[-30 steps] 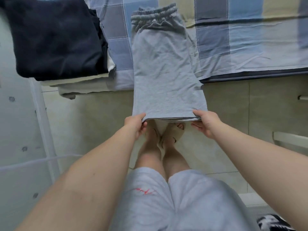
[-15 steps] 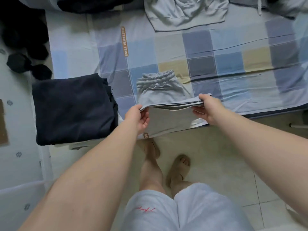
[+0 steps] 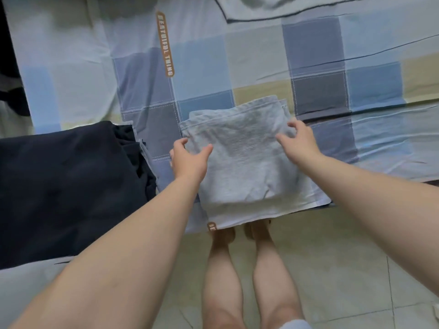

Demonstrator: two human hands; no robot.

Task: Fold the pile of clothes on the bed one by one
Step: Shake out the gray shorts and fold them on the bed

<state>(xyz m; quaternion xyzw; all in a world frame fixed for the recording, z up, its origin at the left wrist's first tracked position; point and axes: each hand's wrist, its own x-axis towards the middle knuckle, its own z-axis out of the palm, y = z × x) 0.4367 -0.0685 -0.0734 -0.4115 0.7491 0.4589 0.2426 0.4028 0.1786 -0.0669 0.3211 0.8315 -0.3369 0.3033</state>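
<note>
Grip loose in left hand (image 3: pixel 188 160) and right hand (image 3: pixel 300 141), press folded grey shorts (image 3: pixel 247 167) flat near front edge of the bed (image 3: pixel 384 138), squaring layers.

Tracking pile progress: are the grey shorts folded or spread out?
Folded: the grey shorts lie doubled into a compact rectangle on the bed, layers showing along the far edge.

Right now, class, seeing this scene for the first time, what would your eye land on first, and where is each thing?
A folded grey garment lies at the near edge of the checked bedsheet, in the middle of the view. The left hand and right hand rest on its left and right sides, fingers loose. A stack of dark folded clothes sits on the bed just to its left.
</note>
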